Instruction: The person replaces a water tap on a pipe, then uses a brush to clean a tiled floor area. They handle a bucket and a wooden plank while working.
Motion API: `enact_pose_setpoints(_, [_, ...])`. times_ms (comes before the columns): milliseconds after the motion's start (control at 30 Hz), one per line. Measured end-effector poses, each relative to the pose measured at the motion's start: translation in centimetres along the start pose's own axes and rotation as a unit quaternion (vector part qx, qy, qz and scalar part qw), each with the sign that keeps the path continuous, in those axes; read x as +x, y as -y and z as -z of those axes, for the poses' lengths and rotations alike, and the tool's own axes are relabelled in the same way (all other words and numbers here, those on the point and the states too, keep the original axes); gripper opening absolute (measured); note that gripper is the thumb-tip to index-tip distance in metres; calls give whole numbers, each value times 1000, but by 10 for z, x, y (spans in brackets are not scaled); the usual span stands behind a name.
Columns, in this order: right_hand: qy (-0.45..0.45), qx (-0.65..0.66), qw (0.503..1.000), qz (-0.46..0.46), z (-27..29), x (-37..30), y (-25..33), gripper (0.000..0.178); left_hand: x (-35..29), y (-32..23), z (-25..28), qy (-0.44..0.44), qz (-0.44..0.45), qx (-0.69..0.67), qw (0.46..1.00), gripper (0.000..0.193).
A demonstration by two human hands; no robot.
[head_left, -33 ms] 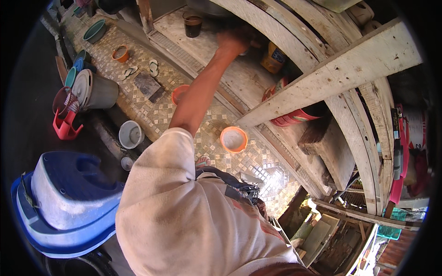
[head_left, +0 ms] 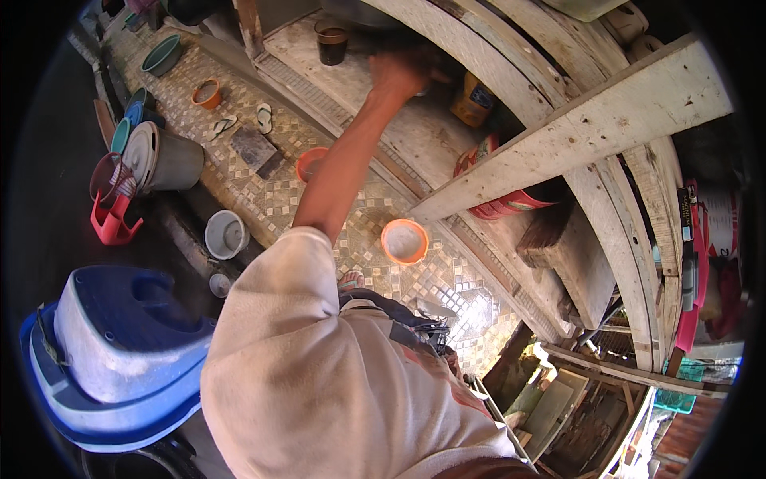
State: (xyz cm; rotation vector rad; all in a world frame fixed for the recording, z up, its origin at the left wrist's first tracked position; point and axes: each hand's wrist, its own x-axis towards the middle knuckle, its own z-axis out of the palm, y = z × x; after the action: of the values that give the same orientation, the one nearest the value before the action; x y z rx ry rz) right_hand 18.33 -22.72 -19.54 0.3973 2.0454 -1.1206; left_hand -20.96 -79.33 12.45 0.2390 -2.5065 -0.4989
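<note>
My left arm, in a pale sleeve, reaches across a worn wooden shelf. At its far end my left hand [head_left: 397,74] is in shadow beneath the slats. Its fingers are mostly hidden, and I cannot tell whether it grips anything. A small shiny edge [head_left: 421,93] shows just beside the fingers, too little of it to name. To the left of the hand stands a glass of dark liquid [head_left: 332,46]. On the other side is a yellow packet [head_left: 473,102] with a blue patch. My right hand is out of view.
A slanting white plank [head_left: 574,128] crosses the right side, partly covering a red container [head_left: 515,205]. Orange bowls [head_left: 404,241] and a pair of flip-flops [head_left: 264,118] lie on the tiled floor. At left are a lidded pot [head_left: 177,158] and a large blue plastic tub [head_left: 128,343].
</note>
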Motion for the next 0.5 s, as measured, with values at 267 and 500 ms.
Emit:
enact_pose_setpoints(267, [0, -27, 1000, -14, -16, -5, 4, 33, -191, 34, 37, -258, 174, -508, 803, 24])
enact_pose_setpoints(500, [56, -78, 995, 4, -31, 19, 22, 32, -433, 152, -70, 265, 353, -173, 880, 49])
